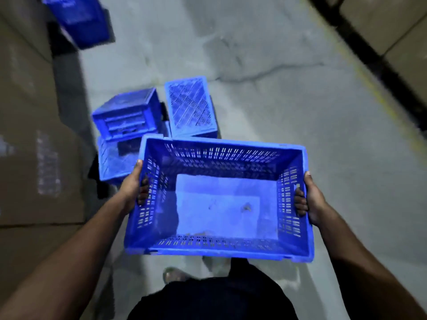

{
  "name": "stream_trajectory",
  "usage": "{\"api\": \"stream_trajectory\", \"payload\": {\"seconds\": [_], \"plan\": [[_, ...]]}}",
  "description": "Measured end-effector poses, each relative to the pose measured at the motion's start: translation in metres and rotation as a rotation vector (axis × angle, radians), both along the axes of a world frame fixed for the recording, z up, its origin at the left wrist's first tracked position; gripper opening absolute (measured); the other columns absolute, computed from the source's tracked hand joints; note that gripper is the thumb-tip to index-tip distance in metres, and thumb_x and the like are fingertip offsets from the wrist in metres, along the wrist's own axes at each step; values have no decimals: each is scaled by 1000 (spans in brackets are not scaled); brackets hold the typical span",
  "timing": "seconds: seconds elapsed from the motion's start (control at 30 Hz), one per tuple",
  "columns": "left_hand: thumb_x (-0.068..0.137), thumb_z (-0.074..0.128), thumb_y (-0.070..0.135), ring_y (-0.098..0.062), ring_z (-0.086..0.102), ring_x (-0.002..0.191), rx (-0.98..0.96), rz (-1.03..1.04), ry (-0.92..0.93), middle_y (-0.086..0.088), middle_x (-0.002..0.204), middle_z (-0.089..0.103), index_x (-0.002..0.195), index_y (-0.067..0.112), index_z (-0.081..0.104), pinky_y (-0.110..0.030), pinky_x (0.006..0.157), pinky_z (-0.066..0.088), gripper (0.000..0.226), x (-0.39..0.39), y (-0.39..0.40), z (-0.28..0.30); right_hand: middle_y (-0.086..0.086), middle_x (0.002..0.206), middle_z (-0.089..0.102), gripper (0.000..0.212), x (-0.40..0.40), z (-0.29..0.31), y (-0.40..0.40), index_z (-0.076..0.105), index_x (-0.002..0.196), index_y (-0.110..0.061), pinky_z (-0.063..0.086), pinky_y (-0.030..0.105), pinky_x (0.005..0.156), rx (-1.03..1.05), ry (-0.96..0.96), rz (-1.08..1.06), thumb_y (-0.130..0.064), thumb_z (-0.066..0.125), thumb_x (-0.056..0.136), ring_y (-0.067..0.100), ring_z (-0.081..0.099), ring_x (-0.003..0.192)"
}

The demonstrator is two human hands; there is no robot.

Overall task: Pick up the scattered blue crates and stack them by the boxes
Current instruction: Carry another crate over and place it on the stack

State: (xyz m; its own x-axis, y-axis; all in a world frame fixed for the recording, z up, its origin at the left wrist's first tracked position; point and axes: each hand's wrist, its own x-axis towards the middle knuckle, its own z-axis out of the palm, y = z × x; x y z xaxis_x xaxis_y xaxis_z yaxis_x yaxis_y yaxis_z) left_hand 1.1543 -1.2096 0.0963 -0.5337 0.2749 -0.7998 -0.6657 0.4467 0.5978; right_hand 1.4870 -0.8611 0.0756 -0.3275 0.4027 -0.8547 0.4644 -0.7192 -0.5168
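Observation:
I carry an upright blue crate [219,248] with slotted walls in front of me, above the floor. My left hand [134,185] grips its left rim, fingers curled through the handle slot. My right hand [309,199] grips the right rim the same way. Ahead on the floor lie three more blue crates: one upside down [190,106], one tipped on its side [126,112], and one beneath it [113,162]. A further blue crate stack [78,19] stands at the far left by the cardboard boxes [30,146].
Cardboard boxes line the left side. More boxes [392,26] stand at the upper right behind a dark floor strip [369,56]. Cracked grey concrete floor [288,100] stretches between them. My foot [175,274] shows below the crate.

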Motion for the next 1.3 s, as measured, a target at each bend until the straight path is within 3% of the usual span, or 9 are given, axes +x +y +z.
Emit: {"api": "stream_trajectory", "payload": {"seconds": [0.27, 0.47, 0.57, 0.8, 1.03, 1.3], "plan": [[78, 39, 83, -13, 15, 30, 36, -180, 41, 3, 40, 19, 61, 22, 29, -16, 42, 14, 65, -15, 200, 29, -4, 41, 18, 69, 42, 54, 145, 28, 51, -23, 10, 16, 41, 66, 21, -112, -86, 34, 78, 11, 12, 31], [81, 37, 81, -12, 16, 31, 13, -255, 45, 3, 40, 20, 61, 21, 29, -15, 40, 15, 64, -43, 338, 34, -4, 44, 16, 71, 31, 56, 258, 26, 53, -23, 9, 16, 42, 84, 8, -134, -92, 42, 61, 12, 10, 34], [81, 36, 81, -12, 16, 29, 9, -290, 26, 3, 40, 20, 61, 21, 29, -13, 38, 16, 64, -74, 405, 26, -4, 45, 17, 71, 7, 50, 314, 27, 54, -23, 10, 16, 42, 101, -38, -147, -93, 39, 67, 12, 11, 35], [85, 32, 77, -10, 18, 27, 78, -328, -16, 5, 37, 23, 62, 21, 29, -11, 38, 16, 61, -189, 578, 16, -3, 50, 17, 72, -111, 55, 479, 27, 56, -22, 10, 19, 42, 166, -94, -147, -93, 36, 70, 13, 10, 38], [82, 35, 80, -11, 16, 27, 106, -299, -5, 4, 37, 21, 61, 20, 27, -10, 37, 18, 64, -329, 738, 53, -5, 45, 19, 70, -259, 104, 646, 28, 52, -23, 10, 18, 41, 228, -79, -165, -87, 33, 79, 11, 12, 35], [81, 37, 80, -12, 17, 29, 85, -205, 55, 3, 40, 22, 60, 20, 30, -12, 37, 18, 64, -498, 910, 44, -5, 43, 20, 70, -453, 82, 848, 28, 53, -23, 10, 16, 40, 237, -59, -68, -89, 36, 75, 11, 13, 33]]}}
